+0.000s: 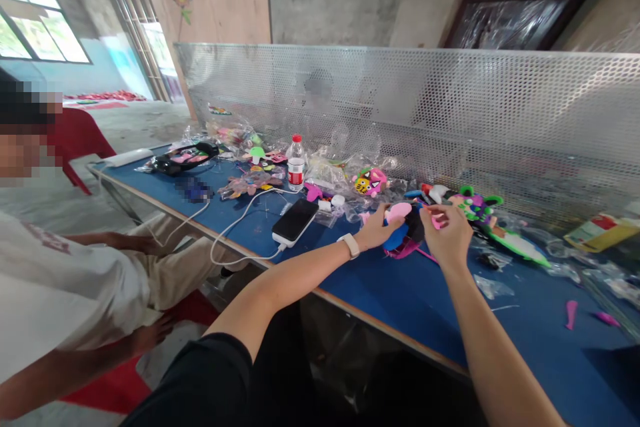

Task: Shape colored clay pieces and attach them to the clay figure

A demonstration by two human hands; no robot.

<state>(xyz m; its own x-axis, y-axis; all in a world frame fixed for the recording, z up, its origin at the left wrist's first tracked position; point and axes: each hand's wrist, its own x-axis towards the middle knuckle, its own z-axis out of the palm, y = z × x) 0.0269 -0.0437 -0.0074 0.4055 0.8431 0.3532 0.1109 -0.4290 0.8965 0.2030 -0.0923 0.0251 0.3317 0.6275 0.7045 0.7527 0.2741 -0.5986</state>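
My left hand [376, 232], with a pale watch strap on the wrist, grips a foam-like toy figure [409, 232] in pink, black, blue and magenta from its left side. The figure is held low over the blue tabletop [373, 287]. On the figure's right side, my right hand [451, 233] has its thumb and fingers pinched around a small pink piece [438, 219]. Whether that piece touches the figure is hidden by the fingers. Behind the hands lies a round pink and yellow cat-face toy [371, 182]. A green and purple foam figure [475, 205] is just beyond my right hand.
A phone [296, 221] on a white power bank with a cable lies left of my hands. Behind it stands a red-capped bottle [296, 163]. Plastic bags line the perforated metal screen [400, 100]. Pink pieces [571, 313] lie at right. A person [75, 273] sits at left.
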